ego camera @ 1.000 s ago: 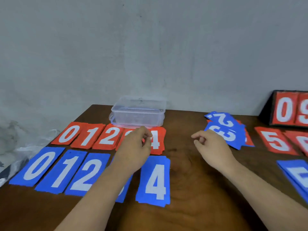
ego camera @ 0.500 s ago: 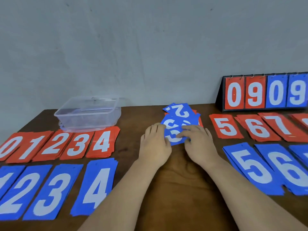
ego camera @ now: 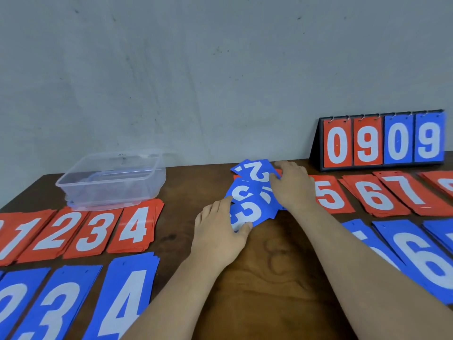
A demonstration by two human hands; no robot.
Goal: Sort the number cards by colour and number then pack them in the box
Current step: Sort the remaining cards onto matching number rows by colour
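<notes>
Left hand (ego camera: 220,231): grip pinching the near edge of the top blue 3 card (ego camera: 252,212).
Right hand (ego camera: 293,187): flat, fingers spread, pressing the loose blue pile (ego camera: 257,174) mid-surface.
Box (ego camera: 110,180): clear plastic, far left, behind sorted red stacks (ego camera: 93,231).
Scoreboard (ego camera: 382,141): upright, far right.

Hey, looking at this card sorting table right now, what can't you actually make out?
All in the head view:
- Loose pile: lower cards' numbers covered by top cards and the right hand.
- Left hand covers the blue 3 card's near corner.
- Red stack at far right: number cut off by the frame edge.
- Plastic box: contents unclear through cloudy walls.
</notes>
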